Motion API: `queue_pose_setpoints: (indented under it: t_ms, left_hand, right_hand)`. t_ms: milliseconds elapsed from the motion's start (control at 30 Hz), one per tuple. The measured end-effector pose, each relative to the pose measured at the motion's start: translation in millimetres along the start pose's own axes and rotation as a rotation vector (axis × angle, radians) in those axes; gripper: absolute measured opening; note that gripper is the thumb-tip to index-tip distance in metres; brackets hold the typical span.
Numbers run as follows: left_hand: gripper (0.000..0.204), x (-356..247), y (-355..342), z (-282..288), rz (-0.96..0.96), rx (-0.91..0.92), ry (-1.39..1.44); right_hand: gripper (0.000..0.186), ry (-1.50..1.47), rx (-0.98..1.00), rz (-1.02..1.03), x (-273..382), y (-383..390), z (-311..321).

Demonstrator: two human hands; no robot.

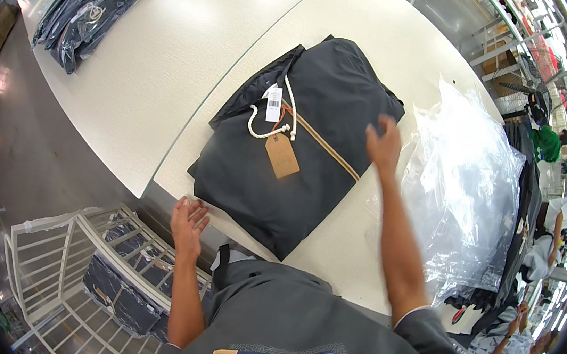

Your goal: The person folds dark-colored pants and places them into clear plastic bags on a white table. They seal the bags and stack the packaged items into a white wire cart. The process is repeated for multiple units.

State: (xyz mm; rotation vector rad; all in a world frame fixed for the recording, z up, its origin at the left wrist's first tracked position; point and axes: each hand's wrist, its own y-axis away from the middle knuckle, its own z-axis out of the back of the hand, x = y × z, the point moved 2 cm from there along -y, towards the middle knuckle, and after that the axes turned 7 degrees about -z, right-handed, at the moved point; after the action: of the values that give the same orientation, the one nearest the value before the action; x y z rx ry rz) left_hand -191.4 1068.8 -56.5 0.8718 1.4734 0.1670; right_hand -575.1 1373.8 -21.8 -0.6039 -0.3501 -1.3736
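Observation:
A folded dark grey jacket (283,177) lies on the white table in front of me. A tan zipper strip (322,143) runs across its front, and a white drawcord (292,97) loops near the collar. Attached there are a white barcode tag (274,105) and a brown card tag (282,156). My left hand (188,225) is by the jacket's lower left edge at the table's rim, fingers loosely bent and apart, holding nothing. Beside the jacket's right edge, my right hand (384,143) is slightly blurred, its thumb and fingers apart and nothing between them.
Clear plastic bags (464,190) lie stacked at the right, with dark garments (526,226) beyond them. Bagged dark garments (97,2) rest at the table's far left. A white slatted cart (71,265) holding bagged garments stands at the lower left. Other people are at the far right.

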Motion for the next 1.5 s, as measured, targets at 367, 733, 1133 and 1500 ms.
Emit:
queue_pose_setpoints:
  t_ms: [367,733,1133,1500]
  left_hand:
    - [0.050,-72.5,-119.8,-79.9,-0.402,0.468,-1.154]
    - [0.034,-88.4,-149.3,-112.3,-0.603,0.753,-1.179]
    - [0.039,-111.5,-167.9,-109.1,-0.509,0.856,-1.162]
    - [0.049,-107.6,-155.5,-111.6,-0.534,0.896,-1.327]
  right_hand:
    - [0.052,-0.081,0.086,-0.657,58.3,264.4,-26.7]
    - [0.040,0.111,-0.249,-0.957,88.7,294.6,-52.5]
    - [0.048,0.183,-0.224,-0.933,96.9,309.5,-69.0]
    - [0.041,0.092,-0.138,-0.985,77.9,294.5,-55.8]
